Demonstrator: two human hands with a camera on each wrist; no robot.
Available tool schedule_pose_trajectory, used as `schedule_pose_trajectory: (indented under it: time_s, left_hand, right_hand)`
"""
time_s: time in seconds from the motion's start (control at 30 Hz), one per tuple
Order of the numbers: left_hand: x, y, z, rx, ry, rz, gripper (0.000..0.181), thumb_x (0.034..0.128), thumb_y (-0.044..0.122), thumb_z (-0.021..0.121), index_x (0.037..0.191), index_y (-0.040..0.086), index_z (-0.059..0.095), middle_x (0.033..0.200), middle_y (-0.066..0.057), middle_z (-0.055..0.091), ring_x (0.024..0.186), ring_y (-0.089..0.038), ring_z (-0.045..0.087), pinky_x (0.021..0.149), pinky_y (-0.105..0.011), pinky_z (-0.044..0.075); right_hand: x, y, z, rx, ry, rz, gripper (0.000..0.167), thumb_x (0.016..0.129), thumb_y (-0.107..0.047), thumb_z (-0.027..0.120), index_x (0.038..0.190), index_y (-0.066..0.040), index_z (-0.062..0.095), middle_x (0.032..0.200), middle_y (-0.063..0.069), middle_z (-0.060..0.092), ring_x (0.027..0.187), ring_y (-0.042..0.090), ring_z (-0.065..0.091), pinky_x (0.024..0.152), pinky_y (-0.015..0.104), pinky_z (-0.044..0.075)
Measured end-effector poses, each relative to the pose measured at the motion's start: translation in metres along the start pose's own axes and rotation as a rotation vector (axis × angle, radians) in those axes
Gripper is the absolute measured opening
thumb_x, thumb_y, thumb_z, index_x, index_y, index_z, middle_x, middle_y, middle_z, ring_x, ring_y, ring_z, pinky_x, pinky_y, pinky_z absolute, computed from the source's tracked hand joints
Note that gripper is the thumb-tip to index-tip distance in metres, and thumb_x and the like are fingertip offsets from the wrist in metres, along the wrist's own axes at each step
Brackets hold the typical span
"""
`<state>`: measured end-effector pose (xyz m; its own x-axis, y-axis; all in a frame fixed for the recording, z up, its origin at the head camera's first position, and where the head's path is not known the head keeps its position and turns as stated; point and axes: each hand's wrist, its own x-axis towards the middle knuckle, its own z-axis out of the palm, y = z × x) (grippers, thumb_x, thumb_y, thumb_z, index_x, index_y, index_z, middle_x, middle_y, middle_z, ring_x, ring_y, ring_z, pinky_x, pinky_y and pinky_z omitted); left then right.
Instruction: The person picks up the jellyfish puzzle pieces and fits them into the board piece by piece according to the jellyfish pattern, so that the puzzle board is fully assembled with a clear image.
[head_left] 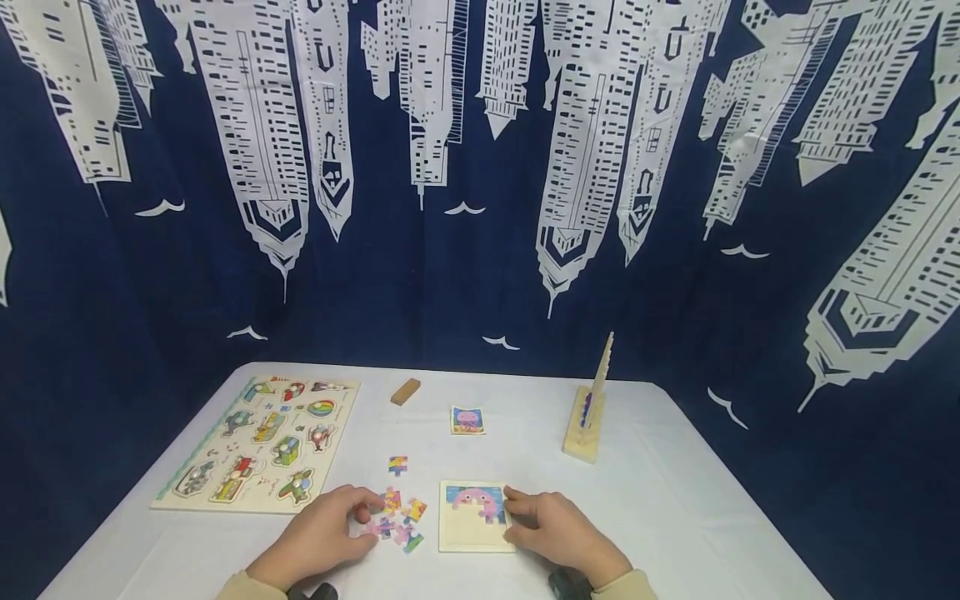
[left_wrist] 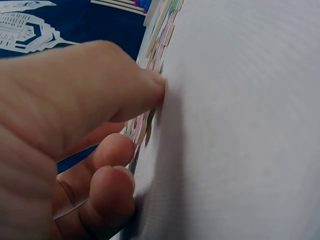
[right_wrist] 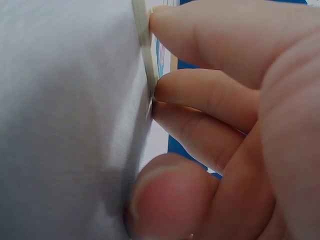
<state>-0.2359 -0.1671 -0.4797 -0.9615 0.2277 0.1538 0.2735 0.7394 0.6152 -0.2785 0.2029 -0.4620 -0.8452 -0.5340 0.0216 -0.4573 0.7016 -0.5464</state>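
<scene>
While facing navy skyline-printed cloth [head_left: 423, 275] across a smooth white tabletop [head_left: 660, 517], touches a pale, flat, square tray [head_left: 461, 535] at its right edge with right hand [head_left: 557, 527] unclenched; rests left hand [head_left: 321, 530], loosely curved, gripping nothing, beside lobed puzzle pieces [head_left: 414, 510].

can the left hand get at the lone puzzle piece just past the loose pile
Probably yes: the lone piece lies uncovered, a little beyond the left hand, and only the flat pile lies close by, so nothing tall seems to block it.
</scene>
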Motion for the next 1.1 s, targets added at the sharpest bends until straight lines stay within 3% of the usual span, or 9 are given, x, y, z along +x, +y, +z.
schedule_pose_trajectory:
  time_s: [0.3,0.7,1.1]
  left_hand:
    - [0.0004,0.0013,0.0006,-0.001,0.005,-0.069,0.038,0.0763,0.035,0.09,0.11,0.027,0.073,0.09,0.014,0.061,0.071,-0.005,0.049,0.065,-0.024,0.041]
    - [0.0005,0.0006,-0.0007,-0.077,-0.007,0.04,0.042,0.0768,0.019,0.089,0.115,0.023,0.071,0.092,0.011,0.06,0.064,-0.005,0.047,0.056,-0.024,0.043]
    - [0.0006,0.0009,-0.0032,-0.101,-0.01,0.039,0.041,0.0778,0.019,0.088,0.115,0.025,0.071,0.092,0.01,0.059,0.062,-0.005,0.049,0.056,-0.023,0.045]
  right_hand:
    - [-0.0014,0.0001,0.0007,0.004,-0.005,0.016,0.046,0.09,-0.035,0.078,0.126,-0.007,0.073,0.145,0.008,0.061,0.135,0.035,0.056,0.106,0.058,0.046]
    - [-0.0008,0.0007,0.0002,0.002,-0.005,0.018,0.046,0.091,-0.037,0.077,0.126,-0.007,0.073,0.145,0.007,0.061,0.135,0.035,0.056,0.105,0.058,0.046]
    - [0.0004,0.0015,-0.0001,-0.016,-0.01,0.025,0.046,0.091,-0.037,0.076,0.126,-0.008,0.073,0.145,0.006,0.061,0.135,0.034,0.056,0.106,0.058,0.046]
